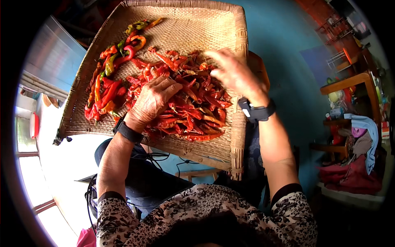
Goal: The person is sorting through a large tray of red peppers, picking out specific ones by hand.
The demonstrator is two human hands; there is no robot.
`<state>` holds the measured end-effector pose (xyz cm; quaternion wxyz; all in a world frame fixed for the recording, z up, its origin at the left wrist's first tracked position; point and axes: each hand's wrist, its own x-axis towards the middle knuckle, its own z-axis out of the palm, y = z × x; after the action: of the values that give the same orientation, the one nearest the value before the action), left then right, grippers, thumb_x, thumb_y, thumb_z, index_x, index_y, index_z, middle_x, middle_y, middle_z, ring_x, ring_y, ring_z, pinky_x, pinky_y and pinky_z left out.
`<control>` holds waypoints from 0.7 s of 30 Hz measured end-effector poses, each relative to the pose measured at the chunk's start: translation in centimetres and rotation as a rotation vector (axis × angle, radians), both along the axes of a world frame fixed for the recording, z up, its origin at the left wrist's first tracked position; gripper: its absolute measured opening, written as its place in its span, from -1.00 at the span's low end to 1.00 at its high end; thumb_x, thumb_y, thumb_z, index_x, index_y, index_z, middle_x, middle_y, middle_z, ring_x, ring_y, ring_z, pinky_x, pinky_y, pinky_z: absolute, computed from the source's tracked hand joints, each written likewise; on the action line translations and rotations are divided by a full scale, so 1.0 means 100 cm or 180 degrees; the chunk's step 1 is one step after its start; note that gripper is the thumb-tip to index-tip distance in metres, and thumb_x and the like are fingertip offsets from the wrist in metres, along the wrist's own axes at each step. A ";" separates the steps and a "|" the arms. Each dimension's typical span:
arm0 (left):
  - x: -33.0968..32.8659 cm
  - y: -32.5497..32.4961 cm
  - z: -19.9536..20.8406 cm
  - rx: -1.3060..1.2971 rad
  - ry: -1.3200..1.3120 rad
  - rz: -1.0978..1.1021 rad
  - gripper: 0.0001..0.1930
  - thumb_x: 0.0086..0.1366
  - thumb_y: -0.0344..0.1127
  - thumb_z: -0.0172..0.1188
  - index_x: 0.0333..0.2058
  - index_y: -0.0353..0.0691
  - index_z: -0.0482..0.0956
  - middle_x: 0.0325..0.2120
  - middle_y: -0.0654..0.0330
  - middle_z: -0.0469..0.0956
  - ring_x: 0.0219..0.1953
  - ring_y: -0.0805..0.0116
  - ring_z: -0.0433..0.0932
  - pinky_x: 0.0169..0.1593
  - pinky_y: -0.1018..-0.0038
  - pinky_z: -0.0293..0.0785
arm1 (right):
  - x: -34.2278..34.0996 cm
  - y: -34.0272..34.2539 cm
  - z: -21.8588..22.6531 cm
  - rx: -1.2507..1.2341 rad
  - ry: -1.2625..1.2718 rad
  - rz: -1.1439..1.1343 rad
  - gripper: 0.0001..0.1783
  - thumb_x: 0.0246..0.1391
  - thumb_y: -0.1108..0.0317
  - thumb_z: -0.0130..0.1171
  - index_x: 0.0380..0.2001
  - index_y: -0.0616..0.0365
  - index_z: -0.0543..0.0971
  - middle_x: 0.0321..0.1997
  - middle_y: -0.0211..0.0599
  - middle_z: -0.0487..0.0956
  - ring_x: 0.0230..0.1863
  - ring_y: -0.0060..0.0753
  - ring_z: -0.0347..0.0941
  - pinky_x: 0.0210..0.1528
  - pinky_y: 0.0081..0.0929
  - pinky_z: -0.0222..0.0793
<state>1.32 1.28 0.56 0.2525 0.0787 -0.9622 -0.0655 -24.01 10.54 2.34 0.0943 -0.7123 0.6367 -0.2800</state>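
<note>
A shallow woven bamboo tray [193, 29] rests over my lap, with a pile of wrinkled red chili peppers [193, 111] in its middle. My left hand [154, 96] presses down into the pile, its fingers bent close together; the fingertips and whatever they grip are hidden. Over the pile's right edge, beside the tray's rim, my right hand [234, 74] is slightly blurred, with thumb and fingers apart and nothing visible in it. Along the tray's left side lies a looser band of fresher, glossy red, orange and green chili peppers [109, 66].
Dark cables [154, 158] hang under the tray's near edge, by a wooden stool [199, 175]. At the right, a wooden chair [349, 84] stands with a pile of clothes [354, 173]. A bright window or doorway [45, 185] is at the left.
</note>
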 end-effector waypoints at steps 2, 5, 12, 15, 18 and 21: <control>-0.001 0.001 -0.001 0.0039 0.0059 -0.0042 -0.70 0.03 -0.44 0.16 -0.19 -0.25 0.56 -0.29 0.16 0.57 -0.21 0.17 0.55 -0.13 0.35 0.53 | 0.011 -0.010 -0.012 0.0290 0.0373 0.0359 -0.40 0.00 0.50 0.24 0.16 0.04 0.39 0.03 -0.22 0.46 -0.08 -0.29 0.45 0.09 -0.29 0.45; 0.010 0.003 0.000 0.0012 0.0010 0.0072 -0.72 0.05 -0.45 0.12 -0.19 -0.25 0.56 -0.28 0.16 0.57 -0.19 0.18 0.55 -0.10 0.37 0.53 | 0.031 -0.019 -0.016 -0.0105 0.0208 0.0687 -0.43 -0.07 0.57 0.27 0.08 0.09 0.43 -0.15 -0.19 0.46 -0.17 -0.16 0.45 -0.12 -0.29 0.42; 0.017 0.002 0.006 0.0100 0.0015 -0.0018 -0.61 -0.04 -0.54 0.18 -0.14 -0.26 0.55 -0.22 0.13 0.55 -0.15 0.12 0.54 -0.07 0.31 0.51 | 0.033 -0.032 -0.024 -0.0079 -0.0296 0.0454 -0.86 0.00 0.62 0.15 -0.40 0.16 0.60 -0.52 -0.34 0.51 -0.49 -0.43 0.46 -0.44 -0.45 0.37; 0.023 0.001 0.009 0.0186 0.0027 0.0385 -0.54 -0.10 -0.55 0.21 -0.11 -0.25 0.53 -0.13 0.10 0.52 -0.02 0.07 0.46 0.01 0.28 0.47 | 0.036 -0.023 0.012 -0.0748 -0.0675 0.0211 -0.93 0.11 0.49 0.19 -0.32 0.15 0.61 -0.42 -0.40 0.61 -0.41 -0.55 0.50 -0.39 -0.56 0.43; 0.024 -0.007 0.004 0.0239 0.0129 0.0523 -0.56 -0.05 -0.54 0.23 -0.10 -0.25 0.53 -0.15 0.08 0.52 -0.03 0.04 0.45 -0.02 0.26 0.46 | 0.020 -0.021 0.014 -0.0502 -0.1462 0.0186 -0.88 0.17 0.39 0.18 -0.24 0.12 0.62 -0.36 -0.46 0.62 -0.38 -0.63 0.50 -0.38 -0.63 0.42; 0.020 -0.009 0.002 0.0471 0.0309 0.0750 -0.50 -0.11 -0.58 0.19 -0.07 -0.24 0.49 -0.22 0.06 0.50 -0.15 0.00 0.45 -0.02 0.22 0.43 | 0.029 -0.017 0.026 -0.0200 -0.2196 -0.0071 -0.82 0.20 0.31 0.16 -0.22 0.18 0.60 -0.39 -0.44 0.59 -0.43 -0.69 0.49 -0.48 -0.71 0.40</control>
<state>3.33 0.41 0.79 0.2982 0.2062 -0.9255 -0.1099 -21.07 8.79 4.92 0.2790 -0.5713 0.5661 -0.5248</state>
